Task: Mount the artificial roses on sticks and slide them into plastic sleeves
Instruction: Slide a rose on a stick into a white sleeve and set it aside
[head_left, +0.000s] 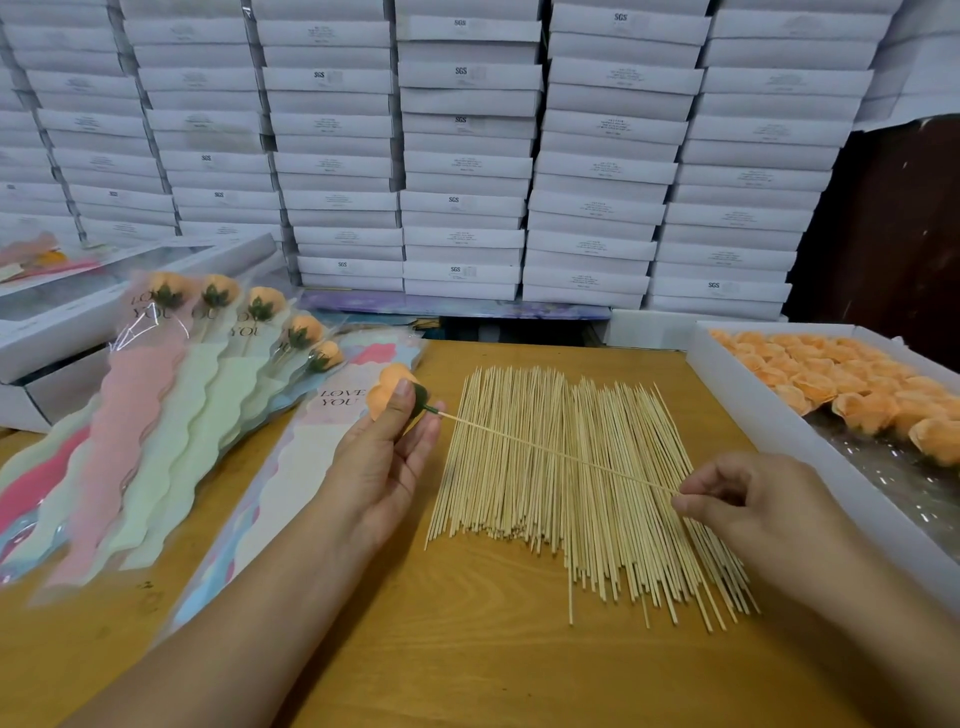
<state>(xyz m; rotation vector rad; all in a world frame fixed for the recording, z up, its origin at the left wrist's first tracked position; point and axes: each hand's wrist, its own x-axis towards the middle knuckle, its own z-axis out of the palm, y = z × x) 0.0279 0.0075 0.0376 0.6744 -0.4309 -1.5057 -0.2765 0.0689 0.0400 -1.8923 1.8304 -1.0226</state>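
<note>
My left hand (387, 457) grips an orange artificial rose (387, 387) with a green base, held above the table's left-centre. A thin wooden stick (556, 451) runs from the rose's base down to the right, where my right hand (748, 499) pinches its far end between thumb and fingers. Under the stick lies a wide pile of loose sticks (576, 499) on the wooden table (467, 649). To the left lies a stack of empty pastel plastic sleeves (306, 467) printed "LOVE YOU". Several sleeved roses (171, 374) are fanned out further left.
A white tray (769, 431) of loose orange rose heads (841, 384) stands at the right edge. Stacks of white boxes (467, 156) fill the back wall. Flat window boxes (67, 312) sit at the far left behind the sleeves.
</note>
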